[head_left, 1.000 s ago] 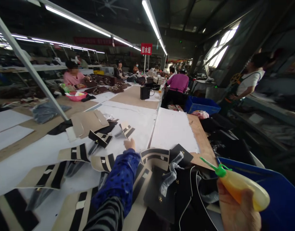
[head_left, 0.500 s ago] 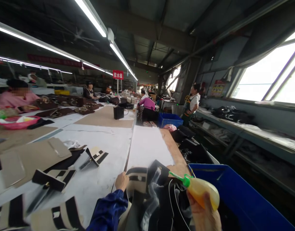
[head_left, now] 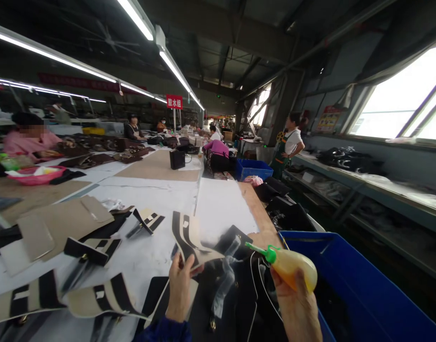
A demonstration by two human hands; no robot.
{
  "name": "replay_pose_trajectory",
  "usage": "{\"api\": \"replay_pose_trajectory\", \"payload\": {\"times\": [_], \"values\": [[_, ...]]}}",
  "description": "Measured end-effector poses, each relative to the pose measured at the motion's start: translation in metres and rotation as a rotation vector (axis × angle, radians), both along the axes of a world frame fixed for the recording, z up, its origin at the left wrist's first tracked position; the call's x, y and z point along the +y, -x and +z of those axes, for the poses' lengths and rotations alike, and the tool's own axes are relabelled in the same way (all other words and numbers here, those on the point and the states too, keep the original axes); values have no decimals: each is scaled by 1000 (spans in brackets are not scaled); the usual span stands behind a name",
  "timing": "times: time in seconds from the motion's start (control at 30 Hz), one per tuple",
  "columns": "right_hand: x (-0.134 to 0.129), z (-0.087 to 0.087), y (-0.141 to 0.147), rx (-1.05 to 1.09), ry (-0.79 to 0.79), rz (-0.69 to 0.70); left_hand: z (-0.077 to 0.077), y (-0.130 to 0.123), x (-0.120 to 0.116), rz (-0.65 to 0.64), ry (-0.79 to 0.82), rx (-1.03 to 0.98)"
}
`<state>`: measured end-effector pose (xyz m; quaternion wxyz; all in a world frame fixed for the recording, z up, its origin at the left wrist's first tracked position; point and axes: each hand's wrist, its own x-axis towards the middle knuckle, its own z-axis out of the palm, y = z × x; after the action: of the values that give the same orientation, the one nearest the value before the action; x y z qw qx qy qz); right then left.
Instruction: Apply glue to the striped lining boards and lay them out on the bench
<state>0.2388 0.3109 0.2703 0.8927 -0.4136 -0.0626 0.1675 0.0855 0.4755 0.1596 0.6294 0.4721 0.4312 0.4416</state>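
Observation:
My left hand [head_left: 182,285] grips the near edge of a cream bag piece [head_left: 191,233] with black stripes, tilted up above the table. In my right hand [head_left: 292,297] is a squeeze bottle [head_left: 294,268] of amber liquid, its green nozzle pointing left. Below and between my hands lie black bag panels [head_left: 244,289] with white edges. A strap wrapped in clear plastic [head_left: 225,278] rests on them. More cream-and-black pieces [head_left: 100,294] lie on the table to the left.
A blue bin [head_left: 360,280] stands at the right, against the table [head_left: 150,197]. Beige panels [head_left: 64,221] and a pink basket [head_left: 38,175] are on the left. A black box-shaped bag [head_left: 177,159] stands farther back. Several people work around the table; one person [head_left: 289,142] stands at right.
My left hand has lifted and turned the striped piece, so its striped face now stands up above the black panels. The bottle has shifted slightly left in my right hand.

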Motion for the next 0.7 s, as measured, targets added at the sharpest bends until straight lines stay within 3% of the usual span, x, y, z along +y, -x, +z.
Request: {"api": "replay_pose_trajectory", "payload": {"times": [0.07,0.17,0.23,0.33,0.4,0.43,0.53,0.63,0.7], "values": [[-1,1,4,-21,8,3,2,8,-40,-193,77,29],[-5,3,10,-62,22,-6,4,30,-92,-585,165,155],[-5,5,12,-70,36,-2,10,47,-102,-643,118,270],[-2,5,14,-79,43,35,22,64,-73,-331,-98,468],[2,2,16,-85,42,78,28,59,-40,-161,-228,560],[4,0,17,-81,43,104,29,50,-25,-137,-270,590],[10,-9,19,-53,40,148,28,4,0,-210,-301,664],[13,-13,17,-37,26,145,22,-38,-7,-359,-277,747],[11,-13,14,-25,18,148,16,-50,-14,-418,-257,817]]}}
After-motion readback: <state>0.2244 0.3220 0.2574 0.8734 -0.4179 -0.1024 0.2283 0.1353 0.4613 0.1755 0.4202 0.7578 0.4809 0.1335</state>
